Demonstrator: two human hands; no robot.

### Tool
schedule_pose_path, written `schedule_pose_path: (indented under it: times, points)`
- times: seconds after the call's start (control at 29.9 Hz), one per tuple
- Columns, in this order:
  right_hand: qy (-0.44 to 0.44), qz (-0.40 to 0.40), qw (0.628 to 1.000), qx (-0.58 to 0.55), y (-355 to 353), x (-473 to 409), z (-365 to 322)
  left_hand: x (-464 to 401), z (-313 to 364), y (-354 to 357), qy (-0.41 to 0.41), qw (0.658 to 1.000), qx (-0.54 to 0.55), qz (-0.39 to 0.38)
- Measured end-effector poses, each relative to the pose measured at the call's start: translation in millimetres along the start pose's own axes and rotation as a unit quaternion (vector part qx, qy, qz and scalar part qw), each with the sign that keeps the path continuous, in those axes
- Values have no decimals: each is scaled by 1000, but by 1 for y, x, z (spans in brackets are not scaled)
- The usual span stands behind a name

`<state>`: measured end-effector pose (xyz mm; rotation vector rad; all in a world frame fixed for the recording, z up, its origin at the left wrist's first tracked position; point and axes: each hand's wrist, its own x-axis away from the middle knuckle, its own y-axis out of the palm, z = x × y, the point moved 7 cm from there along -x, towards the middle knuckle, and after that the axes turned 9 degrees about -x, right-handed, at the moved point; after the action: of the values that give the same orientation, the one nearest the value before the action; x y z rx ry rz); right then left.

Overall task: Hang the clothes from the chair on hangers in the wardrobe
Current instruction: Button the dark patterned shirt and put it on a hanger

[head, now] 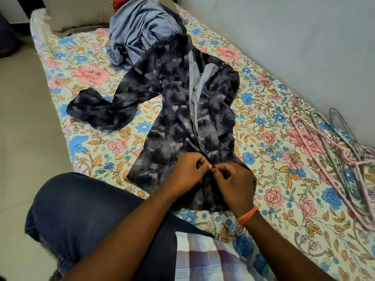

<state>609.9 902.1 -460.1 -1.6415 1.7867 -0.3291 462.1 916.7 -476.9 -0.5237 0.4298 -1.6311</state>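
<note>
A dark grey cloud-patterned shirt (182, 110) lies spread lengthwise on the flowered bed sheet (274, 189), its front partly open and one sleeve stretched out to the left. At its near end my left hand (189, 169) and my right hand (233, 183) meet at the front placket, and the fingertips of both pinch the shirt's edge there. What lies between the fingertips is too small to make out. A heap of blue-grey clothes (142, 31) sits at the far end of the bed. Pink and metal hangers (341, 151) lie in a loose pile on the sheet to the right.
A beige pillow (77, 13) lies at the head of the bed, with something red (119, 3) behind the heap. A pale wall (284, 37) runs along the bed's right side. Tiled floor (26, 128) lies to the left. My knee in dark jeans (81, 209) rests on the bed's near edge.
</note>
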Motion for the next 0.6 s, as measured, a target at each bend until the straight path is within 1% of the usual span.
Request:
schedule_pose_path:
  times: [0.1,0.17,0.37,0.6]
  points:
    - [80,12,992,-97,-2,-3,15,0,0,6,14,1000,-5,-23]
    - [102,9,986,-129,-2,-5,16,-2,-1,10,22,999,-9,-25]
    - [101,9,985,-142,1,2,12,-3,-5,13,9,1000,5,-29]
    - [128,5,965,-227,10,10,22,-2,-5,9,2,1000,-1,-16]
